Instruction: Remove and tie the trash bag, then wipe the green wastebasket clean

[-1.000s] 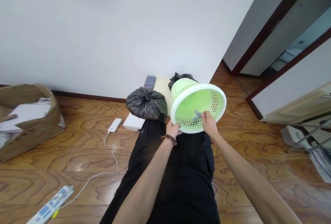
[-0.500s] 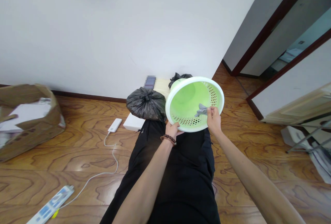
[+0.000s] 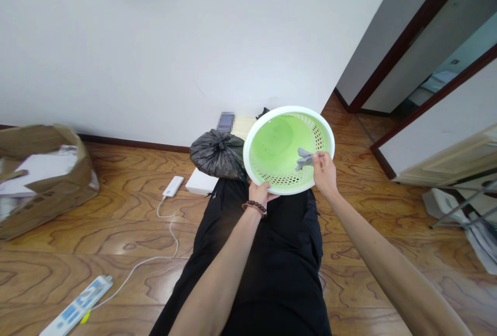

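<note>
A green plastic wastebasket (image 3: 267, 144) with a white rim and rows of holes is tilted so its mouth faces me. My left hand (image 3: 259, 192), with a beaded bracelet at the wrist, grips its near rim, thumb on top and the other fingers underneath. Between the pinched fingers of my right hand (image 3: 324, 170) is a small grey cloth (image 3: 304, 158), held over the basket's mouth near its right side. Just left of the basket sits a knotted black garbage bag (image 3: 219, 155). Part of another black bag (image 3: 263, 113) shows behind the rim.
An open cardboard box (image 3: 50, 191) with papers stands on the left. A white power bank (image 3: 173, 186) has a cable running to a power strip (image 3: 79, 305). A white box (image 3: 200, 183) lies by my leg. Metal legs (image 3: 462, 212) stand at right; the wall is ahead.
The basket has shifted slightly up and left, and its mouth now opens more toward me. My right hand has risen a little with the grey cloth. My left hand keeps its grip.
</note>
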`<state>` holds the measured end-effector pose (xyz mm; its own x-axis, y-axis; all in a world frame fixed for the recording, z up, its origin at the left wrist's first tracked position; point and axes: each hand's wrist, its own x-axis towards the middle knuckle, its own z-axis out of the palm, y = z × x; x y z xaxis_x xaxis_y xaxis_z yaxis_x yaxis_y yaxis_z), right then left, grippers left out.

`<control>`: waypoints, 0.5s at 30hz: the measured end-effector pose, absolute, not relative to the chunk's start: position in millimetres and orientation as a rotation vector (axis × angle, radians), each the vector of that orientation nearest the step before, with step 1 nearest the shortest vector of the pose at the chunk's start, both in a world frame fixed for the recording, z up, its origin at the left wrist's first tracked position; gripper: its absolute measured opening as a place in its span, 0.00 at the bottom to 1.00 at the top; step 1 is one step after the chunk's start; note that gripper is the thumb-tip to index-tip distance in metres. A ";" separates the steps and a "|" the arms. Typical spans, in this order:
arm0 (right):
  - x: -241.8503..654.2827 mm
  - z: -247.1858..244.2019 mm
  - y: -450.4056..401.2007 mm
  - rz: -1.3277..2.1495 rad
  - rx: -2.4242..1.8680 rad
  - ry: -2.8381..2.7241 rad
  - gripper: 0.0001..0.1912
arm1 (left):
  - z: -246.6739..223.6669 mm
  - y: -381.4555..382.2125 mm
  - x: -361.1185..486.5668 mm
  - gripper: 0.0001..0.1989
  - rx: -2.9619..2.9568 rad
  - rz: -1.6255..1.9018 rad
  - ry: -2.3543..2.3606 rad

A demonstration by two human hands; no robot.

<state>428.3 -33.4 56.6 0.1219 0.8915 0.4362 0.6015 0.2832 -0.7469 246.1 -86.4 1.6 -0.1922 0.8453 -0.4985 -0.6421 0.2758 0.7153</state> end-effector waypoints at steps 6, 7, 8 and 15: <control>417.5 79.3 -40.0 0.367 -1.352 -1.589 0.16 | -3.7 -85.4 247.9 0.20 0.251 1.367 1.217; 413.6 88.1 -40.9 0.344 -1.326 -1.605 0.15 | -5.9 -85.4 247.8 0.19 0.270 1.360 1.250; 409.5 98.0 -41.2 0.318 -1.296 -1.621 0.15 | -8.0 -85.5 247.7 0.18 0.283 1.353 1.280; 396.1 140.0 -39.2 0.169 -1.167 -1.585 0.15 | -6.2 -85.5 248.2 0.20 0.247 1.407 1.204</control>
